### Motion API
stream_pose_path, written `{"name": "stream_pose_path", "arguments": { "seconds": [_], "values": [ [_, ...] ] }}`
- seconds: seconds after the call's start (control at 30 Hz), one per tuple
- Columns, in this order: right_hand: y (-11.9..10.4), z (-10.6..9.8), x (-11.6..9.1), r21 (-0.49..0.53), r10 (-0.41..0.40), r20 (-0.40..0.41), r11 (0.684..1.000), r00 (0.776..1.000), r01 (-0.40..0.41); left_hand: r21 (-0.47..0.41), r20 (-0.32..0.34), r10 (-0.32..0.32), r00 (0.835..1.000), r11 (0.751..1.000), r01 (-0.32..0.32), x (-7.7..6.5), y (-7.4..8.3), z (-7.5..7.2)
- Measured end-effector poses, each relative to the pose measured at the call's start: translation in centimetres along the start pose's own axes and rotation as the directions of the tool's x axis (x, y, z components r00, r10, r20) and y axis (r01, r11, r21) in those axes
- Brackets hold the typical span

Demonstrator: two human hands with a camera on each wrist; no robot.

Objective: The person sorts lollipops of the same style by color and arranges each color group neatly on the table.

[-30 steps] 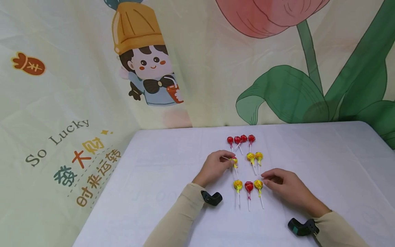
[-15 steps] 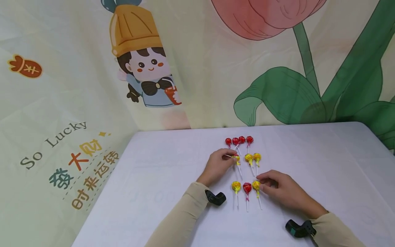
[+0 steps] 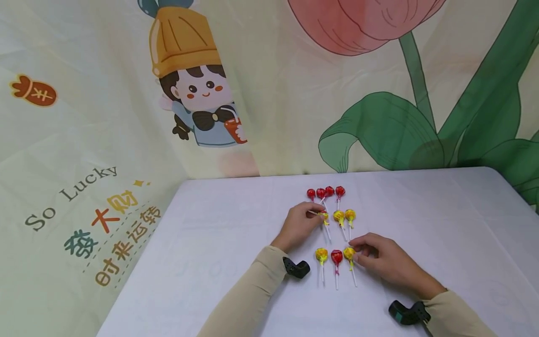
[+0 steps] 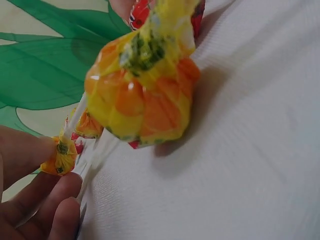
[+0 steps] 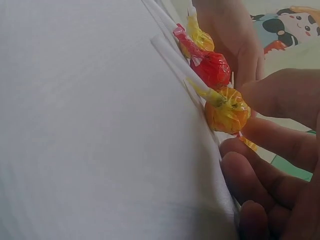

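Note:
My left hand (image 3: pixel 296 227) pinches a yellow lollipop (image 4: pixel 60 161) by its wrapped head, at the left of the middle row. A short white stick also shows by those fingertips. Two more yellow lollipops (image 3: pixel 338 216) lie right of it. At the front row, my right hand (image 3: pixel 389 257) has thumb and forefinger at the head of the rightmost yellow lollipop (image 5: pixel 227 115). Beside that one lie a red lollipop (image 3: pixel 337 256) and another yellow lollipop (image 3: pixel 321 255), which looms large in the left wrist view. All these sticks point toward me.
Several red lollipops (image 3: pixel 330 191) form the back row, two of them with crossing sticks. Everything lies on a white-covered table (image 3: pixel 227 234). Behind stands a printed cloth backdrop (image 3: pixel 286 103). Each wrist carries a black camera (image 3: pixel 296 267).
The left hand has slid its yellow lollipop a little to the right, closer to the other two. My right hand has moved slightly left onto the front yellow lollipop.

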State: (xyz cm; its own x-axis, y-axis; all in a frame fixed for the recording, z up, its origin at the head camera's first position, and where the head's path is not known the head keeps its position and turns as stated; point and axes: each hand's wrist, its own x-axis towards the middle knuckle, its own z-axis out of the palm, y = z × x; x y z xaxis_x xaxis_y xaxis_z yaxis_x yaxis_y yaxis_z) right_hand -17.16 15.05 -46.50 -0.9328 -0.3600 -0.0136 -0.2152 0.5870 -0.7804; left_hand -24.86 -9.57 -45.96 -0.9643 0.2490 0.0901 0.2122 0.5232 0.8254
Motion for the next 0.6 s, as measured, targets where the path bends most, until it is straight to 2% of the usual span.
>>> {"name": "stream_pose_path", "arguments": {
  "seconds": [0.6],
  "values": [
    [-0.2, 0.0, 0.0, -0.003, 0.016, 0.022, 1.0, 1.0, -0.016, 0.162, 0.011, -0.007, 1.0, 0.987, 0.006, 0.7, 1.7, 0.4]
  ]
}}
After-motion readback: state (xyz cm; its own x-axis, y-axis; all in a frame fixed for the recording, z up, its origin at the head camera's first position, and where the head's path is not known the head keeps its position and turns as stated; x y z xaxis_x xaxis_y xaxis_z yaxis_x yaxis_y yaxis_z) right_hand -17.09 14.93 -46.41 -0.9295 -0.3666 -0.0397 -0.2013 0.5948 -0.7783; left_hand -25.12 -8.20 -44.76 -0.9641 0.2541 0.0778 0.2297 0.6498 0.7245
